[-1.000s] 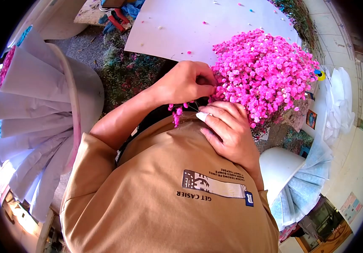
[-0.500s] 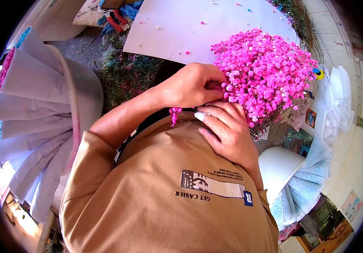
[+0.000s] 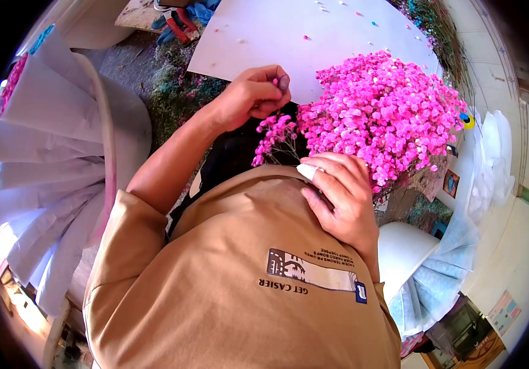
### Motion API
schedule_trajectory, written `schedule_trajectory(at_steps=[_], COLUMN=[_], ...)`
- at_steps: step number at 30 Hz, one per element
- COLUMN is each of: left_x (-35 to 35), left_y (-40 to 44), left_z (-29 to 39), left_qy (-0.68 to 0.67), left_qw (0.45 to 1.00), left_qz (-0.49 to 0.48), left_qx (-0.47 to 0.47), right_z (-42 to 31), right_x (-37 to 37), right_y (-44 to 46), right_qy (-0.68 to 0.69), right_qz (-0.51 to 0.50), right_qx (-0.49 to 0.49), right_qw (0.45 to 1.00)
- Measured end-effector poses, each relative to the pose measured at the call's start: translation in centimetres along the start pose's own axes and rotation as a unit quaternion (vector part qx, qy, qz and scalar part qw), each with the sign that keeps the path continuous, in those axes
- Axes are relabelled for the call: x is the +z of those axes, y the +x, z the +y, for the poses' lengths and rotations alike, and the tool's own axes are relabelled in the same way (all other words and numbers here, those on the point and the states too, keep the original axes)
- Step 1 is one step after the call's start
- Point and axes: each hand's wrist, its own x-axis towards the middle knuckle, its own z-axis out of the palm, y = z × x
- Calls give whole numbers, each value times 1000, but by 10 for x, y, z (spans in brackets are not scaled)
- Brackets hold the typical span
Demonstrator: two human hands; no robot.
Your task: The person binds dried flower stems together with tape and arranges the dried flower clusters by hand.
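Note:
A large bunch of pink baby's breath fans out in front of my chest. My right hand is closed around its lower part, and the stems in the grip are mostly hidden. White wrapping covers one fingertip of that hand. To the left of the bunch, a small pink sprig on thin stems sticks out between my hands. My left hand is raised above this sprig, its fingers pinched on a small pink blossom.
A white board dotted with loose blossoms lies ahead. On the left stands a tub of paper-wrapped bunches; a white bucket with pale blue wrapping is at the right. Red-handled cutters lie at the top left. Flower scraps cover the floor.
My left hand has moved up and left, away from the bunch, with a pink blossom in its fingers. The side sprig shows more fully. My right hand keeps its grip.

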Motion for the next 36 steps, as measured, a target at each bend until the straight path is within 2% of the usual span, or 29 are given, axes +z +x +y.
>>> schedule_trajectory(at_steps=[3, 4, 6, 7, 8, 11, 12, 14, 18, 24, 26, 27, 28, 30, 31, 35, 36], left_x=[-17, -12, 2, 10, 10, 15, 15, 18, 36, 49, 57, 61, 64, 70, 76, 107, 111], left_y=[9, 10, 12, 10, 13, 22, 23, 25, 19, 19, 17, 17, 15, 6, 1, -14, -15], left_z=[-22, -22, -25, -11, -15, -27, -27, -26, -22, -27, -23, -23, -22, -19, -9, -9, -12], left_qy=[75, 72, 181, 201, 198, 357, 356, 482, 483, 519, 452, 431, 430, 380, 431, 391, 391], left_qw=[995, 996, 983, 980, 980, 916, 916, 842, 842, 812, 842, 861, 862, 899, 878, 876, 880], left_qz=[18, 17, 17, 9, 10, -24, -23, -18, 5, 34, 35, 44, 44, 43, 17, 10, -10], left_qx=[-60, -58, 40, -6, -4, 182, 183, 243, 241, 265, 292, 265, 265, 214, 206, 281, 271], right_z=[-1, -1, 0, 1, 2, 5, 6, 10, 15, 25, 27, 27, 27, 24, 21, 20, 26], right_x=[-3, -4, -5, -5, -4, -5, -6, -2, -8, -15, -22, -26, -32, -41, -42, -40, -41], right_y=[0, 1, 1, 2, 2, 2, 3, 3, 5, 6, 3, 1, -3, -8, -11, -13, -20], right_qy=[-24, -26, -31, -25, -26, -32, -23, -40, -149, -197, -149, -150, -147, -139, -150, -198, -199], right_qz=[33, 30, 37, 45, 42, 74, 86, 137, 185, 220, 224, 223, 192, 129, 104, 64, 64], right_qx=[32, 32, 41, 39, 38, 59, 64, 84, 118, 152, 147, 148, 141, 127, 125, 122, 122], right_qw=[999, 999, 998, 998, 998, 995, 994, 986, 964, 943, 952, 952, 960, 974, 975, 971, 970])
